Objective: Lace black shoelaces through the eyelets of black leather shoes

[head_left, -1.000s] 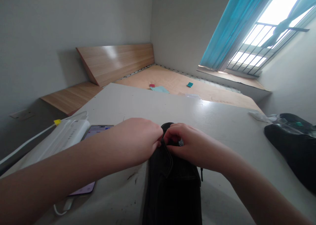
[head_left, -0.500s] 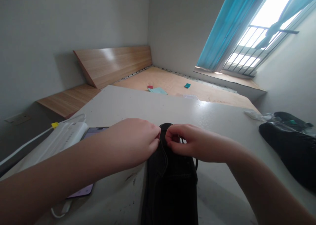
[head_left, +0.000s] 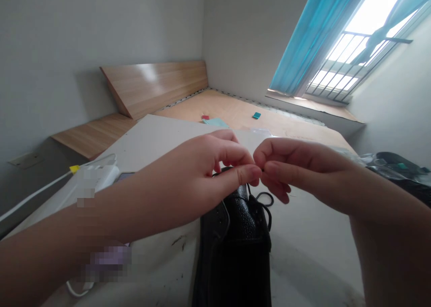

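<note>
A black leather shoe (head_left: 235,262) stands on the white table, its toe end towards me. Thin black shoelace (head_left: 267,199) is threaded along the right side of its opening and loops out to the right. Empty eyelets show on the left flap. Above the shoe's far end my left hand (head_left: 215,163) is closed in a pinch, thumb against fingers. My right hand (head_left: 296,168) meets it there, also pinching, with a dark bit of lace showing between the fingertips. How much lace each hand grips is mostly hidden by the fingers.
On the left of the white table (head_left: 161,141) lie a white power strip (head_left: 104,177) with a cable and a partly covered phone (head_left: 126,176). Another black shoe with clear plastic (head_left: 373,159) is at the right edge. Behind is a bed (head_left: 235,105) with small coloured items.
Both hands have risen off the shoe and moved right, now meeting fingertip to fingertip. The shoe's tongue and the lace loop have come into view.
</note>
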A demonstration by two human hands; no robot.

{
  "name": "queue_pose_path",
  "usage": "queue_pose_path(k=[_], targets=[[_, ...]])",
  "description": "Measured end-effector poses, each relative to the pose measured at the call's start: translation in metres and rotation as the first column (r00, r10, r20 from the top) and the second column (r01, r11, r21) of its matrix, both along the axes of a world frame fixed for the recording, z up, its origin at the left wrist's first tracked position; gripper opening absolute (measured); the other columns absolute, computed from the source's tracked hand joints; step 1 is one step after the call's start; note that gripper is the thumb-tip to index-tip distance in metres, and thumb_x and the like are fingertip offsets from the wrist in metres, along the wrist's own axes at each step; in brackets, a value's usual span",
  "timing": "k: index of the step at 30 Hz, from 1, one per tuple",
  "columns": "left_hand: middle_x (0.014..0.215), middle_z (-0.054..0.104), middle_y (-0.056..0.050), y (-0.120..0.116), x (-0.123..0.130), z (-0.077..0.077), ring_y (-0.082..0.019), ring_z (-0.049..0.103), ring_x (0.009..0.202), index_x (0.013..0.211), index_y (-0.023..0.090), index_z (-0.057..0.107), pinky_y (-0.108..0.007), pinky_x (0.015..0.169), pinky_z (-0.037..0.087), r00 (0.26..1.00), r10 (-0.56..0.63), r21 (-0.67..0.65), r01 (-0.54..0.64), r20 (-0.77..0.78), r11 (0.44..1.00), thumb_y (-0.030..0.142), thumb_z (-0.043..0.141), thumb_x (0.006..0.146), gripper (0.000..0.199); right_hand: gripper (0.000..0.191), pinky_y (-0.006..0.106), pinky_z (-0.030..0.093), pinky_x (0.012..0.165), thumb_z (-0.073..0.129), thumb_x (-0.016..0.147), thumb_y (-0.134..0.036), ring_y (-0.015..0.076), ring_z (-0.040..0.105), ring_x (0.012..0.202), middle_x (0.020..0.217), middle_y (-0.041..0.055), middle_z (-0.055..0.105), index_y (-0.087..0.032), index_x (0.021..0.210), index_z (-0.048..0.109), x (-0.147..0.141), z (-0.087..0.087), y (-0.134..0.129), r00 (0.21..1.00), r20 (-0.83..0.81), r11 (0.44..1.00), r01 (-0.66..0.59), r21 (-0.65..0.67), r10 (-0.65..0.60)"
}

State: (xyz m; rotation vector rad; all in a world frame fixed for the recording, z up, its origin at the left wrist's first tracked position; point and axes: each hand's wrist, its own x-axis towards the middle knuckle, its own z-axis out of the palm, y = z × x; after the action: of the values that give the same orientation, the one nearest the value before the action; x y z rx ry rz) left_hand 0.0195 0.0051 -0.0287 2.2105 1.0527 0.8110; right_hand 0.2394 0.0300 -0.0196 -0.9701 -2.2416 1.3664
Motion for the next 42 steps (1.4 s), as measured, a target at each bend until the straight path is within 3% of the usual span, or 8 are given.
queue_pose_path(k=[3,6,8,15,20,32,38,42], targets=[[0.071,0.063,0.006,0.003,0.001,-0.002,-0.010,0.056,0.064,0.080,0.026,0.072,-0.025,0.055,0.039,0.999,0.039,-0.041,-0.041,-0.035,0.998,0.037,0.057,0.093,0.022,0.031,0.025,0.047,0.057,0.054,0.094,-0.043,0.0127,0.056,0.066,0.083,-0.0002,0.060,-0.029,0.121,0.048,0.019,-0.002,0.006,0.930,0.360,0.984,0.015,0.176,-0.079],[0.067,0.066,0.008,0.002,0.002,-0.004,-0.011,0.057,0.062,0.080,0.026,0.071,-0.024,0.053,0.039,0.998,0.027,-0.111,-0.034,-0.065,0.993,0.037,0.056,0.092,0.022,0.056,0.031,0.049,0.062,0.061,0.086,-0.040,0.0180,0.062,0.070,0.096,0.0036,0.064,-0.032,0.136,0.036,0.027,-0.010,0.010,0.739,0.668,0.989,-0.019,0.149,-0.087],[0.070,0.069,0.008,0.000,0.002,-0.005,-0.011,0.058,0.065,0.081,0.027,0.071,-0.023,0.055,0.041,0.997,0.009,-0.129,-0.019,-0.073,0.991,0.032,0.058,0.090,0.017,0.059,0.034,0.050,0.067,0.063,0.083,-0.039,0.0216,0.064,0.076,0.097,0.0047,0.066,-0.029,0.135,0.038,0.022,-0.018,0.011,0.692,0.722,0.993,-0.069,0.094,-0.020],[0.072,0.071,0.009,0.000,0.004,-0.006,-0.009,0.061,0.065,0.084,0.027,0.074,-0.020,0.054,0.043,0.998,-0.023,-0.152,0.015,-0.051,0.988,0.018,0.059,0.083,0.017,0.052,0.030,0.048,0.074,0.065,0.084,-0.049,0.0198,0.060,0.084,0.097,0.0028,0.065,-0.026,0.129,0.053,0.004,-0.018,0.015,0.791,0.554,0.962,-0.261,-0.077,0.259],[0.070,0.070,0.010,0.001,0.004,-0.008,-0.009,0.061,0.065,0.084,0.028,0.074,-0.021,0.055,0.043,0.993,-0.065,-0.145,0.051,-0.097,0.988,0.017,0.061,0.082,0.018,0.031,0.026,0.043,0.065,0.057,0.092,-0.046,0.0137,0.051,0.070,0.077,0.0003,0.058,-0.018,0.097,0.069,0.004,-0.013,0.020,0.879,0.347,0.946,-0.301,-0.124,0.325],[0.071,0.071,0.009,0.005,0.002,-0.012,-0.009,0.061,0.062,0.083,0.028,0.074,-0.022,0.051,0.039,0.993,0.048,-0.018,-0.050,-0.108,0.999,0.030,0.065,0.086,0.009,0.038,0.026,0.038,0.064,0.047,0.099,-0.048,0.0113,0.044,0.068,0.073,-0.0014,0.049,-0.018,0.077,0.055,-0.004,-0.013,0.018,0.984,-0.113,0.988,-0.125,0.087,0.135],[0.071,0.071,0.008,0.008,0.002,-0.014,-0.010,0.062,0.061,0.085,0.027,0.070,-0.021,0.049,0.037,0.993,0.095,-0.001,-0.095,-0.069,0.995,0.034,0.064,0.088,0.010,0.028,0.025,0.038,0.056,0.064,0.090,-0.045,0.0117,0.048,0.064,0.068,-0.0019,0.055,-0.019,0.080,0.061,-0.011,-0.013,0.009,0.998,0.021,0.991,0.061,0.116,-0.063],[0.074,0.072,0.005,0.008,0.002,-0.013,-0.013,0.065,0.063,0.085,0.023,0.060,-0.022,0.051,0.038,0.991,0.122,-0.062,-0.125,-0.047,0.990,0.036,0.064,0.087,0.013,0.025,0.025,0.038,0.057,0.061,0.091,-0.039,0.0112,0.048,0.063,0.067,-0.0027,0.053,-0.019,0.076,0.059,-0.011,-0.011,0.006,0.991,0.107,0.981,0.065,0.182,-0.086]])
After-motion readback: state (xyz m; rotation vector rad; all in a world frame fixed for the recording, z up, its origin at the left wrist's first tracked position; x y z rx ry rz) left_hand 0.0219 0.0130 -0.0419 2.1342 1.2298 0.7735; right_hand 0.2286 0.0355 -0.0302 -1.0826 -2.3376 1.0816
